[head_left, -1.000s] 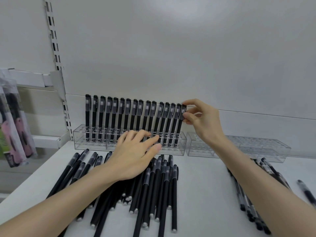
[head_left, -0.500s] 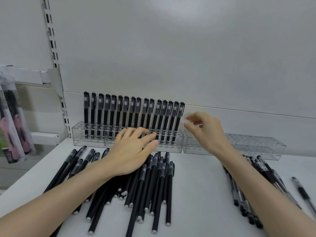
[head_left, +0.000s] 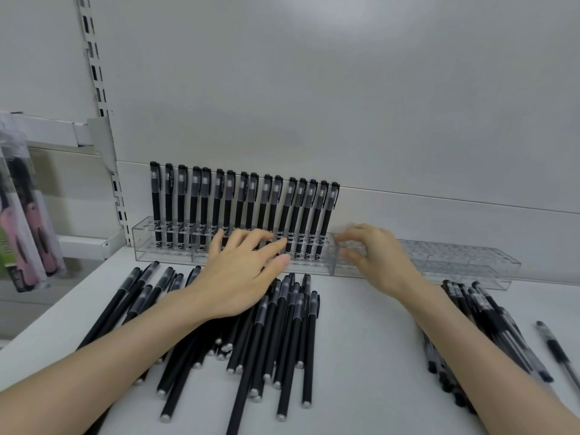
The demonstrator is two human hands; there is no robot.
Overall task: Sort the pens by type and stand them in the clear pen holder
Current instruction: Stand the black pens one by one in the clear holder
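Matte black pens (head_left: 204, 211) stand upright, caps up, in the clear pen holder (head_left: 142, 248). Before the holder a loose pile (head_left: 309, 340) lies pointing toward it, partly covered by the left hand (head_left: 241, 277), flat with spread fingers. At its right end the right hand (head_left: 376, 262) hovers, loosely curled, holding nothing.
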